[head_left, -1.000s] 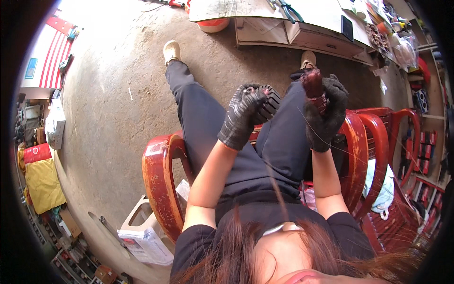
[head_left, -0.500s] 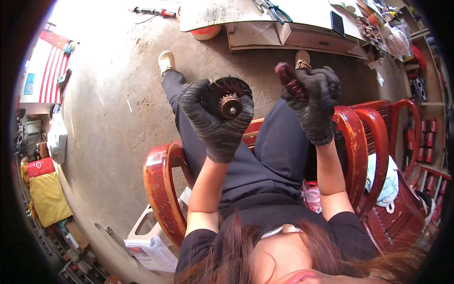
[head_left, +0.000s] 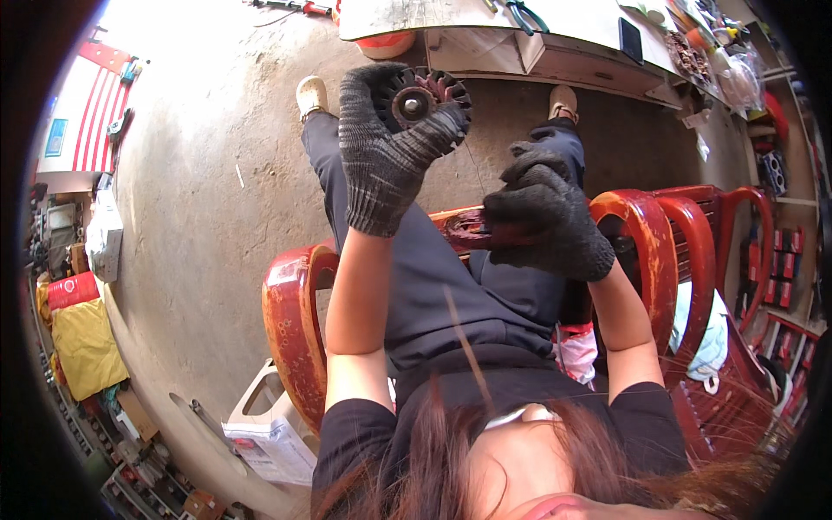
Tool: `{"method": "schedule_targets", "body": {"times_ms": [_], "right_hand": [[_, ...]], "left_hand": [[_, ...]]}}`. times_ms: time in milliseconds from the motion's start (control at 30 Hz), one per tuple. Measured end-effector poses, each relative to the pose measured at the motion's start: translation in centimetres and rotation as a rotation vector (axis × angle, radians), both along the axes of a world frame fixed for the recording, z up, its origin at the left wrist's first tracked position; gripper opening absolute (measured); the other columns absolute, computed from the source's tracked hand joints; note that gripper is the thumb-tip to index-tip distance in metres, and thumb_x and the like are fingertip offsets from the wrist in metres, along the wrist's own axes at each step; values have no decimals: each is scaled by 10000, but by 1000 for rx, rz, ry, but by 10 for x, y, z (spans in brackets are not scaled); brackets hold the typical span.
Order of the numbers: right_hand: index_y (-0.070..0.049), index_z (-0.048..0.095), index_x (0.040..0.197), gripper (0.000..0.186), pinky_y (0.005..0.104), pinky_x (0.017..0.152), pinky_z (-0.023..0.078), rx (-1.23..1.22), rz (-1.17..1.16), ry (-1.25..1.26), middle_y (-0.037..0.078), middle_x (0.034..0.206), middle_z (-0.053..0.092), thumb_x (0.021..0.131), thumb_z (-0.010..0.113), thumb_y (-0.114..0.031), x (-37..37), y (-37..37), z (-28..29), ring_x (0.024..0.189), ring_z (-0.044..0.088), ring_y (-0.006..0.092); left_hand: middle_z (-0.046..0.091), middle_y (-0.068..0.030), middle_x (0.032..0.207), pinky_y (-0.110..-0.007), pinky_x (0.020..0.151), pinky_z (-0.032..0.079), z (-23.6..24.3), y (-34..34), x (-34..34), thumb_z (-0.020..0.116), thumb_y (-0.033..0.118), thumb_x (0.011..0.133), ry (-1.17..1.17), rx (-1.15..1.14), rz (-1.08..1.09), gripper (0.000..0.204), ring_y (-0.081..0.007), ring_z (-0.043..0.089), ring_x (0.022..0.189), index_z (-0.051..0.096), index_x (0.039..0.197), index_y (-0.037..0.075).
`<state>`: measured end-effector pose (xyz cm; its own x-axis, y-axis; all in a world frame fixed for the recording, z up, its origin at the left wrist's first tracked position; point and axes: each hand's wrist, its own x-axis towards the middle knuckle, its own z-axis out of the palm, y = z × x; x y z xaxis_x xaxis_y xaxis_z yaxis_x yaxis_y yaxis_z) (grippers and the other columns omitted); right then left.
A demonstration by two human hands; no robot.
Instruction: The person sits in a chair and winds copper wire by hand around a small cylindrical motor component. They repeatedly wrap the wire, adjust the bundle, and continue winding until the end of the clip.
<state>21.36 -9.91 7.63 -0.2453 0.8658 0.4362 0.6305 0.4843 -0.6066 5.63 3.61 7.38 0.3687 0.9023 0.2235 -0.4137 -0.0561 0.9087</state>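
My left hand, in a grey knitted glove, is raised and closed round a motor rotor. The rotor has a dark slotted rim, dark red windings between the slots and a shaft end facing me. Lower and to the right, my right hand, in a matching glove, is closed round a bundle of dark red wire. One end of the bundle sticks out left of the fingers; the rest is hidden. A faint thin strand appears between the two hands.
A white workbench with pliers and a black phone stands ahead. I sit on a red wooden bench with curved armrests. A pale plastic stool is at my left; shelves line the right.
My left hand has risen with the rotor, which is tilted differently. My right hand has come down and turned, so the wire bundle points left.
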Motion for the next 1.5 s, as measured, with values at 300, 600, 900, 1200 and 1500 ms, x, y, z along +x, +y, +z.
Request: {"method": "schedule_targets", "body": {"times_ms": [300, 600, 900, 1200, 1500], "right_hand": [[-56, 532, 1169, 654, 424, 1020, 350, 148, -127, 480, 106, 1123, 533, 625, 871, -186, 6, 8, -14, 1103, 500, 278], [-41, 518, 1206, 528, 281, 914, 440, 322, -852, 790, 57, 1125, 541, 753, 789, -56, -8, 16, -36, 1037, 521, 153], [-145, 644, 1057, 472, 438, 878, 404, 335, -510, -373, 80, 943, 558, 627, 804, -256, 37, 19, -3, 957, 523, 307], [-134, 646, 1030, 424, 430, 830, 419, -151, 66, -183, 87, 940, 540, 644, 800, -218, 13, 7, 23, 940, 514, 336], [-104, 602, 1059, 518, 411, 821, 431, -149, 369, 387, 87, 1001, 547, 616, 858, -184, -4, 3, 4, 920, 537, 304]], "left_hand": [[601, -76, 791, -229, 506, 454, -39, -33, 7, 673, 216, 844, -21, -461, -154, 316, -127, 575, 617, 500, 1028, 25], [588, -105, 935, -304, 663, 547, -36, -60, 13, 617, 138, 879, -227, -573, -88, 310, -161, 613, 757, 426, 1105, 47], [533, -122, 1008, -341, 763, 505, -27, -44, -12, 809, 125, 574, 336, 278, -136, 607, -232, 581, 882, 496, 1091, 65], [607, -41, 1004, -297, 854, 488, 21, -15, -28, 776, 85, 573, 259, 217, -364, 556, -149, 586, 977, 578, 1088, 29], [627, -72, 1097, -320, 902, 487, -20, 26, -39, 811, 222, 656, 277, -33, -1055, 639, -158, 577, 1024, 554, 1195, -7]]}}
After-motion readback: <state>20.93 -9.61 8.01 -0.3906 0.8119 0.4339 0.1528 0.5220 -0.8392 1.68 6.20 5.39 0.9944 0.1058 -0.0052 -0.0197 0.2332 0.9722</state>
